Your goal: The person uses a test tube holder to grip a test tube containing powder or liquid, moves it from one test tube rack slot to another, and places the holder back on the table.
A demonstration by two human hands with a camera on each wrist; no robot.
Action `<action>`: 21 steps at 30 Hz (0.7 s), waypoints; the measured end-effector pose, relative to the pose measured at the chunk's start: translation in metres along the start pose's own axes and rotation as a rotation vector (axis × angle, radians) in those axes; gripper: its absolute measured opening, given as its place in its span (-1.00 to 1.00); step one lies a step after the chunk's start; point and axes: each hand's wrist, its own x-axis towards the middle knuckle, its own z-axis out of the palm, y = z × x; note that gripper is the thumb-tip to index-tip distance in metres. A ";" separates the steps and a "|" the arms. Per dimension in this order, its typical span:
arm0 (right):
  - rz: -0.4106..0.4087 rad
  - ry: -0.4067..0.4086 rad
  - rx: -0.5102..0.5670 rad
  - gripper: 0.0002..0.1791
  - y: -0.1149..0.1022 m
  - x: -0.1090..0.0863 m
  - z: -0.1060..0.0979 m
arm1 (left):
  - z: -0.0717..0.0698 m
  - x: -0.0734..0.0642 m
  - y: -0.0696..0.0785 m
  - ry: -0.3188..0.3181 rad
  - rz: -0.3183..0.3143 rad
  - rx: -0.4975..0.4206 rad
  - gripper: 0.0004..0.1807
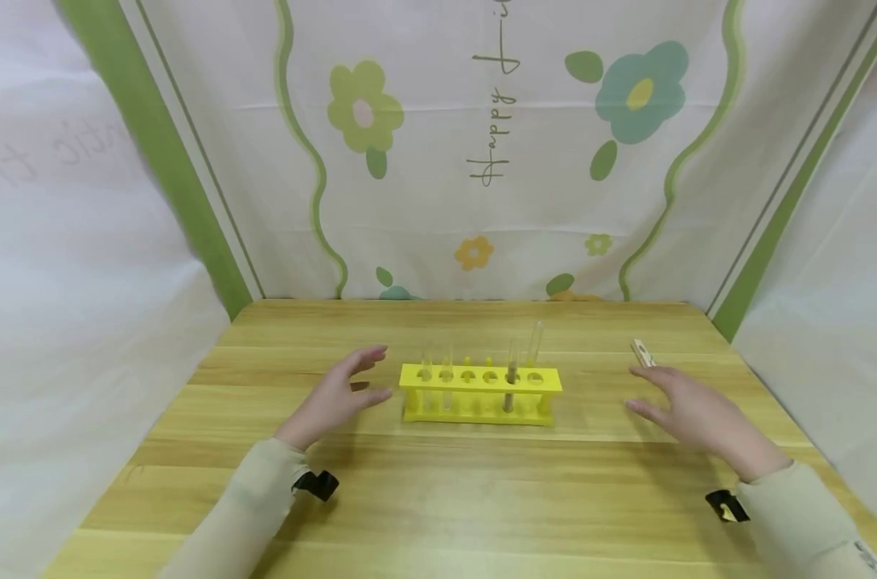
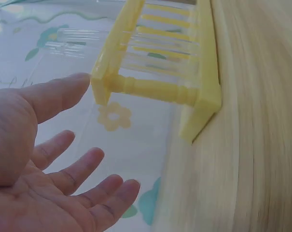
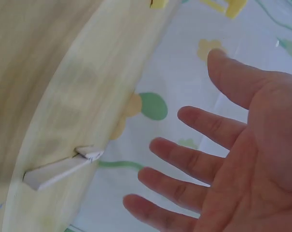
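A yellow test tube rack [image 1: 479, 379] stands on the table, with several clear test tubes in it. Toward its right end, one test tube [image 1: 509, 398] holds something dark grey. My left hand [image 1: 340, 398] hovers just left of the rack, fingers spread and nothing in the palm; in the left wrist view its thumb overlaps the rack's upper corner. Off to the right of the rack is my right hand [image 1: 699, 414], its fingers relaxed and apart, holding nothing. A pale wooden clip [image 1: 642, 352] lies just beyond those fingertips; the right wrist view shows the clip [image 3: 63, 169] too.
The wood-grain table [image 1: 467, 498] runs back to a white cloth [image 1: 424, 193] printed with flowers. More white cloth hangs on the left and right sides. Black straps circle both sleeve cuffs.
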 end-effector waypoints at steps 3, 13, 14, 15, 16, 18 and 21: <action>0.029 -0.030 0.016 -0.23 0.010 0.005 -0.002 | 0.004 0.007 -0.004 -0.004 -0.034 -0.052 -0.23; 0.126 -0.092 0.024 -0.13 0.035 0.019 0.001 | 0.023 0.024 -0.011 -0.071 -0.091 -0.106 -0.20; 0.132 -0.091 0.023 -0.12 0.038 0.020 0.001 | 0.025 0.025 -0.012 -0.074 -0.091 -0.107 -0.20; 0.138 -0.089 0.023 -0.12 0.040 0.022 0.002 | 0.026 0.026 -0.013 -0.077 -0.093 -0.104 -0.20; 0.142 -0.086 0.023 -0.12 0.042 0.023 0.002 | 0.027 0.028 -0.014 -0.082 -0.093 -0.105 -0.20; 0.153 -0.081 0.019 -0.10 0.046 0.025 0.003 | 0.029 0.031 -0.017 -0.085 -0.092 -0.096 -0.23; 0.177 -0.083 0.010 -0.09 0.051 0.028 0.005 | 0.033 0.034 -0.019 -0.095 -0.098 -0.123 -0.30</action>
